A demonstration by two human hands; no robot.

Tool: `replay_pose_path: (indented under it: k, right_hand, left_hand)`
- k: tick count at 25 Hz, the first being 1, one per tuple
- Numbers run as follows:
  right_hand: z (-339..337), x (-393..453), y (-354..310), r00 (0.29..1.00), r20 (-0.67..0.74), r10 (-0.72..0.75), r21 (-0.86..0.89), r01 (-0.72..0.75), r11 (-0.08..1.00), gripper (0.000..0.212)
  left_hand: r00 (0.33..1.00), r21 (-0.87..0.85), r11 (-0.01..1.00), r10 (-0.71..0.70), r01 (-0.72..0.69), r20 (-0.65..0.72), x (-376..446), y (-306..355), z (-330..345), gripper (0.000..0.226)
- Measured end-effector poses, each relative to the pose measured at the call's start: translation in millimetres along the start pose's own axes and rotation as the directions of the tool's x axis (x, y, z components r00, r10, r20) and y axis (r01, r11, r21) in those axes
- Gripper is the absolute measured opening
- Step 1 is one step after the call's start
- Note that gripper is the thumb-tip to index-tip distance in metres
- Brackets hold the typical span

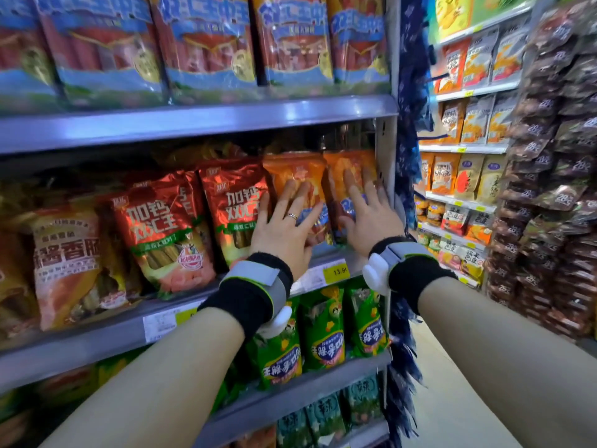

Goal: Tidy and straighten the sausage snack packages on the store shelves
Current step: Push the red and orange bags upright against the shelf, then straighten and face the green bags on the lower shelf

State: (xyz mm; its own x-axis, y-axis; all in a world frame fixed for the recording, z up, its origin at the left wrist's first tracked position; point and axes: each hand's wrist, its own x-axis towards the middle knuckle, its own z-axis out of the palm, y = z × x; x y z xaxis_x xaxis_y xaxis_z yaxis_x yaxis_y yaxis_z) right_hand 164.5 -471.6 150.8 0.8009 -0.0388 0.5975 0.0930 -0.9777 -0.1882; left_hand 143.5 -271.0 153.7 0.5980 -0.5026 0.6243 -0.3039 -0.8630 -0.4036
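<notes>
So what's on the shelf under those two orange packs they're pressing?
Below the orange packs, green snack bags stand in a row. The left forearm covers the bags further left.

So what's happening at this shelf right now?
A person is straightening snack bags on the middle shelf. The left hand presses flat against one orange package, and the right hand presses flat on the orange package beside it, at the shelf's right end. The red packages to the left stand untouched.

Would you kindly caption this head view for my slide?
Both hands, left and right, press flat on two orange foil sausage packages at the shelf's right end.
</notes>
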Motion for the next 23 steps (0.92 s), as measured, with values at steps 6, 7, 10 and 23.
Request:
replay_pose_path:
  k: [6,7,10,23]
  right_hand:
    - [-2.1,0.6,-7.3,1.0,-0.009,0.02,-0.018,-0.021,1.0,0.084]
    - [-5.8,-0.5,-6.0,1.0,0.022,0.017,0.004,-0.017,1.0,0.084]
    - [-14.1,-13.9,-0.4,0.999,0.05,-0.007,0.133,0.0,0.991,0.081]
    - [67.6,-150.6,52.1,0.922,0.239,0.306,0.275,-0.366,0.889,0.029]
  left_hand:
    - [0.999,-0.026,0.999,-0.026,0.027,0.046,2.9,0.8,-0.1,0.077]
    - [0.999,-0.066,0.998,-0.023,0.026,0.044,1.3,1.4,-4.9,0.073]
    - [1.0,-0.273,0.962,-0.027,0.026,0.0,-10.5,2.7,-15.8,0.061]
    - [0.949,-0.338,0.893,0.316,-0.296,0.003,-96.5,69.5,32.1,0.032]
